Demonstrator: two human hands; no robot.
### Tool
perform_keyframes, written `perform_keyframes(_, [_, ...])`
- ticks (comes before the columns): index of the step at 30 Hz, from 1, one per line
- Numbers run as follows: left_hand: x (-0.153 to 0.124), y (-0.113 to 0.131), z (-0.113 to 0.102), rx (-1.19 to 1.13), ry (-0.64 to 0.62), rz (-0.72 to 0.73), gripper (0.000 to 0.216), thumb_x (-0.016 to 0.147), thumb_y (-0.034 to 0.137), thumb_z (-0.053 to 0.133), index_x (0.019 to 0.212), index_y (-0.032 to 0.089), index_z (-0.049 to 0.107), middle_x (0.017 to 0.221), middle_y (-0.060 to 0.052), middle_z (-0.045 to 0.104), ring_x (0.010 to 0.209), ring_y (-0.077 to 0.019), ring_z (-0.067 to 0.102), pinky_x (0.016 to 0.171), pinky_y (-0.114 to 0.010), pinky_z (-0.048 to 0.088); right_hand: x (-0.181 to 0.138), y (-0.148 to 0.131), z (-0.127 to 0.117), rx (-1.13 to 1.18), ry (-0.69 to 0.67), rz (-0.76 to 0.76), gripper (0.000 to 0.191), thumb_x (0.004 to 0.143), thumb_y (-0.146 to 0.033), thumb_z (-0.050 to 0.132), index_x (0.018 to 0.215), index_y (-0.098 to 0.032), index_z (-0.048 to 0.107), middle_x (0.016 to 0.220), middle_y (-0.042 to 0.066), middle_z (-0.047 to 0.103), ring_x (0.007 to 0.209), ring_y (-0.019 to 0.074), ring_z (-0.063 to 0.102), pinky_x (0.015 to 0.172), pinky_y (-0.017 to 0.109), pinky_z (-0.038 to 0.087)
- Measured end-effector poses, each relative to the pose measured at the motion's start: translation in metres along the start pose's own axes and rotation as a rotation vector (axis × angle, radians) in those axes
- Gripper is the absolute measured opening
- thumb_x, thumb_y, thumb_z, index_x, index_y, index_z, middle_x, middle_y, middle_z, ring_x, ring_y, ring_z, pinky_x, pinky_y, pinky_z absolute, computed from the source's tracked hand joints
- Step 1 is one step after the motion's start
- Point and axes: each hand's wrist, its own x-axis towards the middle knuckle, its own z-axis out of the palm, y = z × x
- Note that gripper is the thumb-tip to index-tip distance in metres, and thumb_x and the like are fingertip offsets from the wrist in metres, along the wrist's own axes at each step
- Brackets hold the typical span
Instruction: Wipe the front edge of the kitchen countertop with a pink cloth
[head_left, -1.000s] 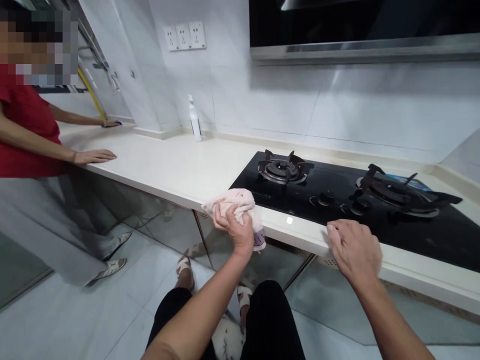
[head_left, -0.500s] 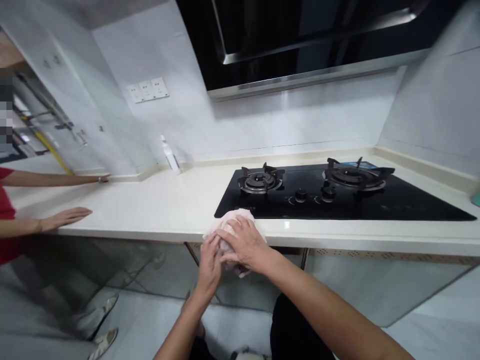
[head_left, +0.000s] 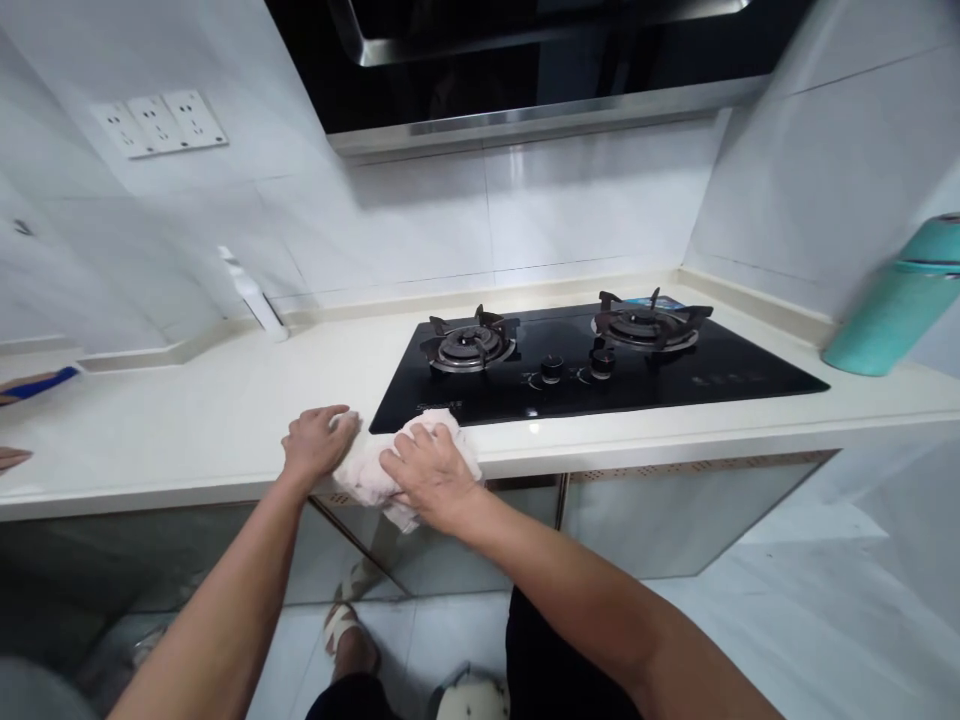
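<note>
Two hands meet on one pale pink cloth (head_left: 367,478) at the front edge of the cream countertop (head_left: 187,430), just left of the black glass gas hob (head_left: 600,385). Left hand (head_left: 315,445): fingers curled over the cloth's left end, pressing it to the counter. Right hand (head_left: 427,475): palm down, fingers spread and bent, gripping the bunched middle w/ part of the cloth hanging over the edge.

Technique (judgement): keep the cloth flat under the palm rather than balled, so more fabric meets the surface; press evenly; work along the edge strip btwn hob and counter lip, where grime tends to collect; keep clear of the knobs (head_left: 553,367).

Surroundings: two burners, near-left (head_left: 470,345) and far-right (head_left: 649,322); white spray bottle (head_left: 251,290) by the back wall; teal cylindrical container (head_left: 896,300) at far right; triple socket plate (head_left: 159,120) on the tiles; range hood (head_left: 540,100) above. Another person's fingertips (head_left: 13,458) and a blue item (head_left: 37,382) show at far left.

Writing: small pale print on the hob's front-left corner (head_left: 439,406), too small to read; no other legible labels.
</note>
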Motion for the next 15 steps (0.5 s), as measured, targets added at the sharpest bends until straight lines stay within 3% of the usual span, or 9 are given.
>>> perform_keyframes(5, [-0.012,0.007,0.0,0.129,-0.11,0.0,0.068,0.096,0.067,0.039,0.147,0.03,0.063,0.159,-0.018,0.051,0.147,-0.0443,0.044,0.119,-0.065,0.034,-0.058,0.045,-0.013,-0.043,0.112,-0.032,0.047,0.096,-0.056,0.072,0.125,-0.02,0.062,0.129,0.011,0.066,0.123,0.0321,0.051,0.098,0.048,0.037])
perform_keyframes(10, [-0.015,0.008,0.0,0.141,-0.131,0.009,0.069,0.097,0.067,0.035,0.15,0.029,0.059,0.16,-0.018,0.049,0.147,-0.0442,0.042,0.119,-0.065,0.035,-0.161,0.124,-0.035,-0.127,0.284,-0.048,0.037,0.105,-0.054,0.059,0.125,-0.024,0.068,0.133,0.011,0.069,0.138,0.0313,0.049,0.104,0.048,0.033])
perform_keyframes(13, [-0.015,0.008,0.001,0.147,-0.122,0.016,0.069,0.097,0.067,0.035,0.149,0.029,0.06,0.16,-0.018,0.049,0.147,-0.0441,0.042,0.119,-0.064,0.034,-0.235,0.183,-0.061,-0.194,0.176,0.085,0.037,0.105,-0.054,0.056,0.123,-0.025,0.07,0.134,0.014,0.069,0.133,0.0321,0.055,0.103,0.051,0.034])
perform_keyframes(15, [-0.016,0.008,0.001,0.149,-0.117,0.025,0.069,0.097,0.066,0.035,0.149,0.028,0.06,0.16,-0.018,0.049,0.146,-0.0444,0.042,0.119,-0.064,0.035,-0.282,0.226,-0.083,-0.209,0.093,0.216,0.053,0.102,-0.07,0.05,0.122,-0.026,0.073,0.135,0.017,0.068,0.13,0.0348,0.057,0.101,0.054,0.034])
